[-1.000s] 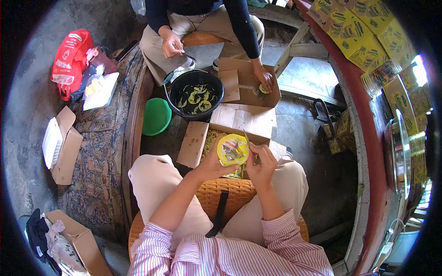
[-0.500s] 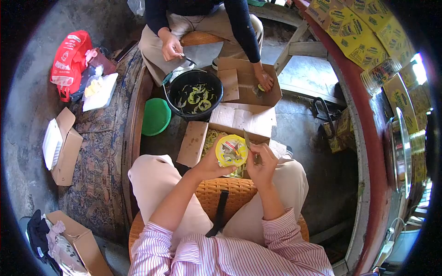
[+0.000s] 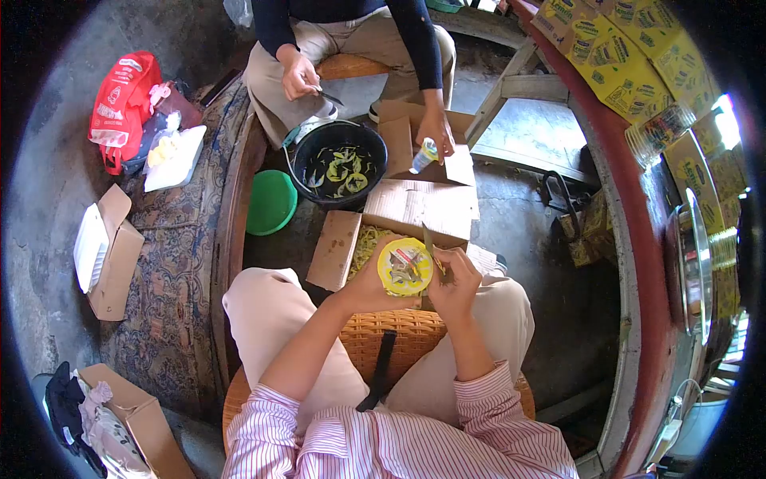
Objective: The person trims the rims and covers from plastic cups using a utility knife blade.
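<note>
A plastic cup with a yellow-rimmed printed lid is gripped in my left hand, its top facing me. Beside its right edge, my right hand holds a small knife with the blade pointing up and away. Whether the blade touches the rim I cannot tell. Under my hands stands an open cardboard box with yellow strips inside, partly hidden by the cup and my left hand.
Opposite, a person holds a knife in one hand and a cup in the other, above a second cardboard box. A black bucket with yellow rings stands next to a green lid. Wooden framing is at right.
The other person's hand has lifted a cup out of the far box and brought it nearer, and their knife has tipped downward. My cup has turned slightly; my hands have barely moved.
</note>
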The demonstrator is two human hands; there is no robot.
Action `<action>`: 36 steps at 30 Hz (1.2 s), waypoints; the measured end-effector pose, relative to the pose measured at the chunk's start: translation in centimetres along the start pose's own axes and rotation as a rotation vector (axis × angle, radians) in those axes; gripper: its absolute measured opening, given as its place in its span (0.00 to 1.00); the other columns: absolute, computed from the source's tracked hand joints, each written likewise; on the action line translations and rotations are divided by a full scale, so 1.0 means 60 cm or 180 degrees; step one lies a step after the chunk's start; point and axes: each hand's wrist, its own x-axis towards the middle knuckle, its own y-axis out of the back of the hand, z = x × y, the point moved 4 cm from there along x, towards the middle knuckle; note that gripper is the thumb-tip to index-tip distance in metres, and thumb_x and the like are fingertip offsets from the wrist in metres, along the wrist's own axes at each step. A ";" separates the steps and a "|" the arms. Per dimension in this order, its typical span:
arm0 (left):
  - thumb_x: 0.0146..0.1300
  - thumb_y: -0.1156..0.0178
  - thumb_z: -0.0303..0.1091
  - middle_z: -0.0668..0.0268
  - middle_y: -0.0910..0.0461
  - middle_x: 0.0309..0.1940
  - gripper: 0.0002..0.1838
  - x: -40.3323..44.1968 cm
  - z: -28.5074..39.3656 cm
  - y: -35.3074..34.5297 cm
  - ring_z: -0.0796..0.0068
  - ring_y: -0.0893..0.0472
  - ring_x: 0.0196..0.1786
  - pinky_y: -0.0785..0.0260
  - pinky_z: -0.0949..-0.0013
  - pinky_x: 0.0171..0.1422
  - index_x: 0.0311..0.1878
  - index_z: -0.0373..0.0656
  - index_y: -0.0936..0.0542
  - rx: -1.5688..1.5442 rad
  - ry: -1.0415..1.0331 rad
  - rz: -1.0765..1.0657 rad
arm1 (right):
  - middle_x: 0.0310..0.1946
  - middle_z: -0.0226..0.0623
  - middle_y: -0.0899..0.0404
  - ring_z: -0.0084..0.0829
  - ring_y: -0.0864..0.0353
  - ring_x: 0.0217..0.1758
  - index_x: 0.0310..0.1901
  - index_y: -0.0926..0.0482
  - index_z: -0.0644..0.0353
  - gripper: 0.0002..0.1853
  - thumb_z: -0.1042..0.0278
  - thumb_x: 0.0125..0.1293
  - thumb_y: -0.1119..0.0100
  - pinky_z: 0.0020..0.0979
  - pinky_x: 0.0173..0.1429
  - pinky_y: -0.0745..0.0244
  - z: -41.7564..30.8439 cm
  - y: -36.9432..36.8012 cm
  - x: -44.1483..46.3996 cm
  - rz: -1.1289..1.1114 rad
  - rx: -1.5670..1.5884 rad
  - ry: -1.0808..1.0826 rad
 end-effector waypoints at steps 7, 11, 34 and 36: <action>0.43 0.29 0.31 0.59 0.36 0.53 0.39 0.004 -0.025 0.003 0.74 0.35 0.58 0.39 0.69 0.60 0.55 0.41 0.43 -0.0178 0.0093 0.0519 | 0.24 0.40 0.24 0.29 0.23 0.26 0.33 0.23 0.68 0.09 0.87 0.47 0.43 0.24 0.30 0.30 -0.002 0.000 -0.001 0.0102 -0.0171 0.0097; 0.48 0.33 0.27 0.61 0.36 0.54 0.38 0.002 -0.037 0.004 0.74 0.35 0.59 0.39 0.69 0.61 0.58 0.41 0.46 -0.0316 0.0167 0.0522 | 0.25 0.41 0.23 0.30 0.23 0.27 0.33 0.24 0.69 0.09 0.86 0.48 0.43 0.24 0.30 0.30 -0.005 0.002 -0.002 0.0267 -0.0174 0.0097; 0.47 0.34 0.26 0.61 0.32 0.52 0.35 0.000 -0.019 -0.003 0.72 0.30 0.55 0.38 0.68 0.60 0.57 0.40 0.41 -0.0097 -0.0059 0.0544 | 0.24 0.41 0.25 0.31 0.24 0.25 0.33 0.24 0.68 0.10 0.87 0.46 0.43 0.25 0.31 0.29 -0.006 -0.003 -0.003 0.0141 -0.0327 0.0262; 0.46 0.33 0.29 0.60 0.30 0.51 0.35 0.000 -0.020 -0.002 0.71 0.29 0.54 0.38 0.68 0.59 0.57 0.38 0.39 -0.0100 -0.0106 0.0554 | 0.24 0.41 0.25 0.30 0.24 0.25 0.33 0.24 0.68 0.10 0.87 0.46 0.43 0.25 0.31 0.29 -0.001 0.001 -0.001 0.0004 -0.0206 0.0164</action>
